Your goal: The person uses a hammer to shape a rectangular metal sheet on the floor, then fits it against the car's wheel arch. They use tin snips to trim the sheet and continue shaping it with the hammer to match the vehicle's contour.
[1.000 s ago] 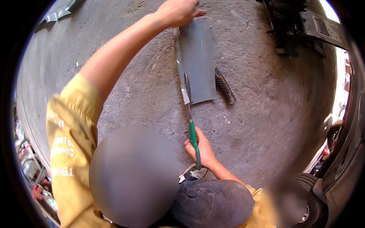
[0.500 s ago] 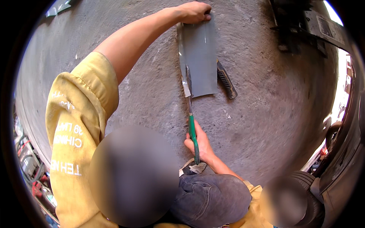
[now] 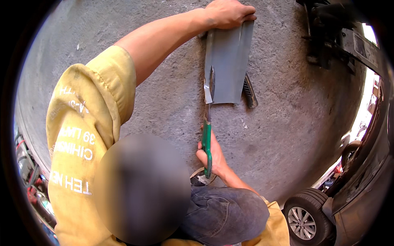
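A grey metal sheet (image 3: 227,61) lies on the concrete floor in front of me. My left hand (image 3: 230,14) presses down on its far edge, fingers curled over it. My right hand (image 3: 211,158) grips the green handles of a pair of tin snips (image 3: 207,135). The blades (image 3: 211,84) are in the sheet's near left corner. A narrow strip along the sheet's left edge curls up beside the blades. My yellow sleeve and my head fill the lower left of the view.
A dark ridged tool (image 3: 249,92) lies on the floor against the sheet's right side. Dark machinery (image 3: 328,37) stands at the top right. A car wheel (image 3: 305,219) and car body sit at the lower right. The floor (image 3: 295,135) is rough concrete.
My left hand has slid from the sheet's far left corner to lie across its far edge. The snips stay at the sheet's near left edge, and the view has shifted slightly.
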